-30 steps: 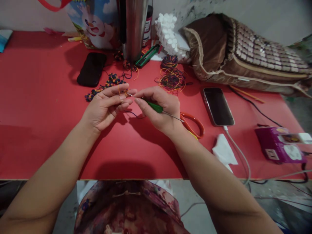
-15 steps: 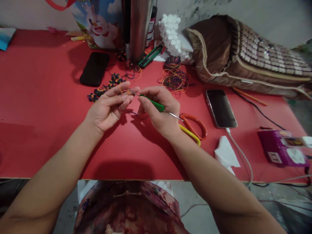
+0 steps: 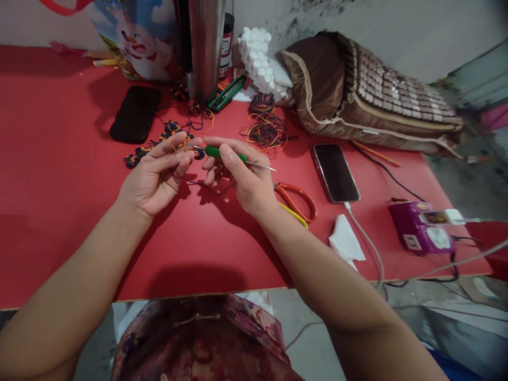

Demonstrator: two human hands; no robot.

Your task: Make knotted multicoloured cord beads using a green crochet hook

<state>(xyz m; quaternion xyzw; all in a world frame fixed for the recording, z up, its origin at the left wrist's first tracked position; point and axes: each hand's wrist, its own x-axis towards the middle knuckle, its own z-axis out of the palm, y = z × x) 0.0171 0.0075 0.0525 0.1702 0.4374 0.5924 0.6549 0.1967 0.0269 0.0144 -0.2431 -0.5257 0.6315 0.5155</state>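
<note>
My right hand (image 3: 248,177) is closed on a crochet hook with a green handle (image 3: 213,152) and metal ends; its tip points left to my left hand (image 3: 154,177). That hand pinches multicoloured yarn, with an orange strand (image 3: 177,143) looped about its raised fingers. The hook's tip meets the yarn at the left fingertips, though fingers partly cover the stitches. Behind the left hand lies a dark, orange-flecked crocheted piece (image 3: 171,128). A loose dark strand runs below both hands. Scissors with an orange and a yellow handle (image 3: 297,201) lie beside my right wrist.
Tangled yarn (image 3: 266,131) and a green cutter (image 3: 227,94) lie behind the hands. A black phone (image 3: 135,115) is at left, a charging phone (image 3: 336,173) at right. Further right are a tissue (image 3: 346,241), a purple power box (image 3: 420,227) with cables, and a folded cushion (image 3: 381,90).
The whole view has shifted, so the tabletop things appear further left. My right hand has turned, and the hook's handle lies flatter. The left hand keeps its pinch on the yarn.
</note>
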